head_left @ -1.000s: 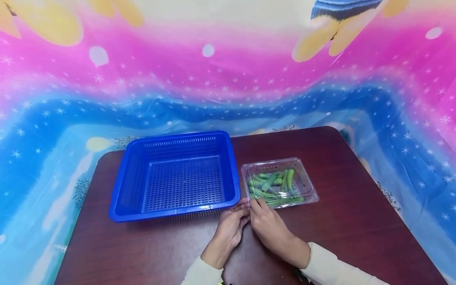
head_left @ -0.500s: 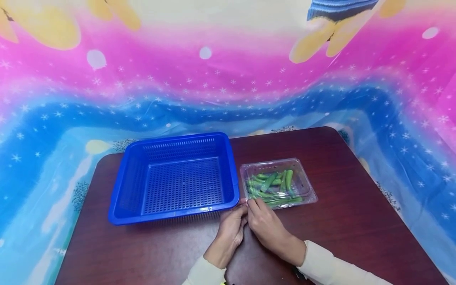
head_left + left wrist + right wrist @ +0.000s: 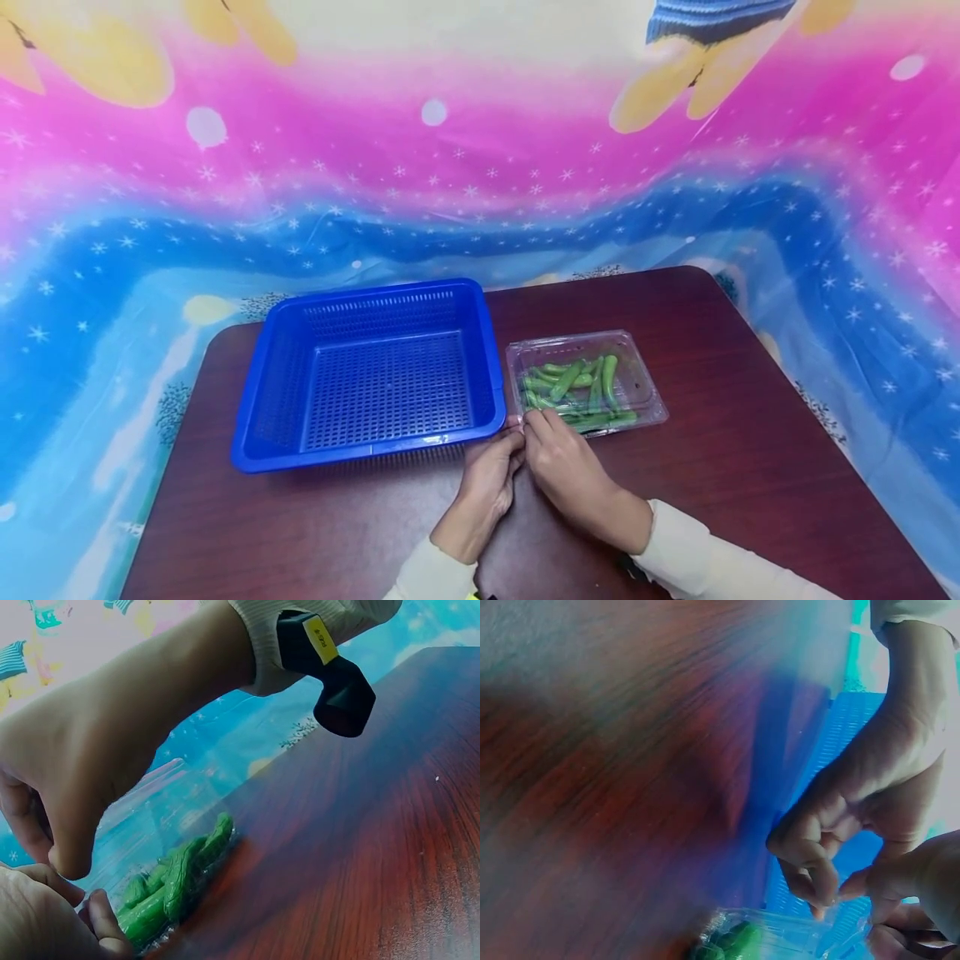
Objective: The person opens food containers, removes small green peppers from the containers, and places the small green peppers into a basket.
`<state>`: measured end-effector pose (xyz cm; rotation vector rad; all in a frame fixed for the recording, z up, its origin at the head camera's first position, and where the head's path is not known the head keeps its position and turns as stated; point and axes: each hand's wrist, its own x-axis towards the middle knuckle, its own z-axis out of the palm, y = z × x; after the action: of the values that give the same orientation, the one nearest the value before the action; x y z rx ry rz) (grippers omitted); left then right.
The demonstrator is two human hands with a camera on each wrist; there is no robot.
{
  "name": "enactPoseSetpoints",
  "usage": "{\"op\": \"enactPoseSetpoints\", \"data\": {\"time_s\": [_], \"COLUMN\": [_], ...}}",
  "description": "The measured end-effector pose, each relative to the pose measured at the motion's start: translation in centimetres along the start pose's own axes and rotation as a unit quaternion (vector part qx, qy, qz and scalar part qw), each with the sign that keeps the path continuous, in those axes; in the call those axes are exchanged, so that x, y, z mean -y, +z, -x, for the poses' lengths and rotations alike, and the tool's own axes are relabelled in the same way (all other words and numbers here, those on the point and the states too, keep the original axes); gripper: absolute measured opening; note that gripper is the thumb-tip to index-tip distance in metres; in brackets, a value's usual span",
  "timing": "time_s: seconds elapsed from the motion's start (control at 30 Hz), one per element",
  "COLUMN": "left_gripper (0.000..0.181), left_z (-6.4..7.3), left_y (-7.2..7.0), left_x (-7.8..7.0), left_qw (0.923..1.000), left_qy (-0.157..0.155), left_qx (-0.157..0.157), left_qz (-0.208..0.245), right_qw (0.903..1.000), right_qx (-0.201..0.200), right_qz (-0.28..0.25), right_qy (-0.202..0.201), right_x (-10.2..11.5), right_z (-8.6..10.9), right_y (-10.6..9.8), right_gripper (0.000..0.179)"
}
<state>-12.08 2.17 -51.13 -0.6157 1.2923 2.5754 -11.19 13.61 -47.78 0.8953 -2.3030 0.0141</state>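
Note:
A clear plastic clamshell box (image 3: 651, 400) stands on the table right of the blue basket, with several long green peppers (image 3: 570, 382) inside. At its near left corner my two hands meet. My left hand (image 3: 483, 483) pinches the corner from the left, fingertips close under the basket's rim. From the right, my right hand (image 3: 566, 462) pinches the same corner with thumb and curled fingers. In the left wrist view the peppers (image 3: 180, 881) show beyond the fingers. The right wrist view has the left hand (image 3: 855, 810) with bent fingers at the film-like plastic edge (image 3: 795, 928).
A blue plastic basket (image 3: 367, 446) with a slotted bottom and sides stands left of the box, close beside it. Both rest on a dark red-brown wooden table (image 3: 720, 467). A printed cloth (image 3: 480, 183) hangs behind the table. A black wrist camera (image 3: 341, 697) sits on the right sleeve.
Both hands keep to the box's near left corner. The right hand has shifted slightly up over the edge, and the glare on the lid has changed.

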Motion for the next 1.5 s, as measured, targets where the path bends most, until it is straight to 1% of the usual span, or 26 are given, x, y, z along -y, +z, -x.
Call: {"op": "enactPoseSetpoints", "data": {"time_s": [0.2,0.33,0.43,0.5,0.57,0.67,0.73,0.8,0.87,0.93,1.0,1.07,1.17,1.23,1.3,1.37,1.43,1.5], "left_gripper": [0.025,0.024,0.025,0.028,0.03,0.034,0.034,0.033,0.03,0.026,0.022,0.021,0.024,0.025,0.025,0.024,0.024,0.024], "left_z": [0.2,0.3,0.3,0.4,0.6,0.9,1.3,1.9,2.6,3.4,4.0,4.4,4.5,4.4,4.4,4.5,4.6,4.4], "left_y": [0.4,0.5,0.4,0.3,0.3,0.5,0.8,1.1,1.4,1.7,2.2,2.9,4.7,6.2,7.8,9.4,10.7,11.8], "left_x": [0.0,0.2,0.4,0.6,0.7,0.8,0.8,0.7,0.8,1.2,1.8,2.8,4.7,6.1,7.5,8.8,9.6,10.2], "left_qw": [0.9999,0.9998,0.9997,0.9996,0.9994,0.9991,0.9989,0.9992,0.9994,0.9988,0.997,0.9947,0.9932,0.9938,0.9948,0.9953,0.9956,0.996], "left_qy": [0.008,0.009,0.011,0.014,0.022,0.035,0.04,0.03,0.005,-0.027,-0.059,-0.078,-0.081,-0.075,-0.071,-0.074,-0.079,-0.082], "left_qx": [-0.012,-0.018,-0.017,-0.014,-0.008,-0.006,-0.008,-0.016,-0.019,-0.008,0.013,0.04,0.062,0.06,0.051,0.041,0.033,0.029], "left_qz": [0.004,-0.004,-0.014,-0.02,-0.024,-0.024,-0.021,-0.023,-0.029,-0.039,-0.048,-0.054,-0.057,-0.055,-0.052,-0.048,-0.037,-0.021], "right_qw": [0.9998,0.9996,0.9996,0.9993,0.9984,0.9963,0.995,0.9942,0.9934,0.9928,0.9912,0.9893,0.9872,0.9874,0.9881,0.9895,0.9903,0.9913], "right_qx": [0.008,0.018,0.014,0.004,-0.014,-0.036,-0.051,-0.056,-0.059,-0.047,-0.029,-0.009,0.008,0.012,0.012,0.014,0.017,0.019], "right_qz": [-0.017,-0.017,-0.022,-0.035,-0.052,-0.066,-0.061,-0.049,-0.034,-0.02,-0.01,-0.009,-0.023,-0.037,-0.054,-0.065,-0.075,-0.083], "right_qy": [0.012,0.011,0.011,0.013,0.019,0.042,0.06,0.077,0.092,0.108,0.128,0.145,0.158,0.153,0.143,0.129,0.115,0.101], "right_x": [-0.1,-0.2,-0.4,-0.8,-1.5,-2.9,-3.9,-5.0,-6.2,-7.6,-9.0,-10.4,-12.1,-12.8,-13.2,-13.4,-13.4,-13.4], "right_z": [0.3,0.8,1.5,2.1,2.7,3.9,4.9,6.0,7.1,8.3,9.3,10.1,11.1,11.5,11.7,11.8,11.9,11.9], "right_y": [-0.3,-0.5,-0.7,-1.0,-1.3,-1.9,-2.4,-2.9,-3.4,-4.0,-4.5,-4.9,-5.1,-5.1,-5.0,-4.8,-4.6,-4.4], "right_gripper": [0.027,0.029,0.032,0.035,0.036,0.033,0.031,0.03,0.03,0.032,0.034,0.038,0.045,0.051,0.054,0.056,0.054,0.052]}}
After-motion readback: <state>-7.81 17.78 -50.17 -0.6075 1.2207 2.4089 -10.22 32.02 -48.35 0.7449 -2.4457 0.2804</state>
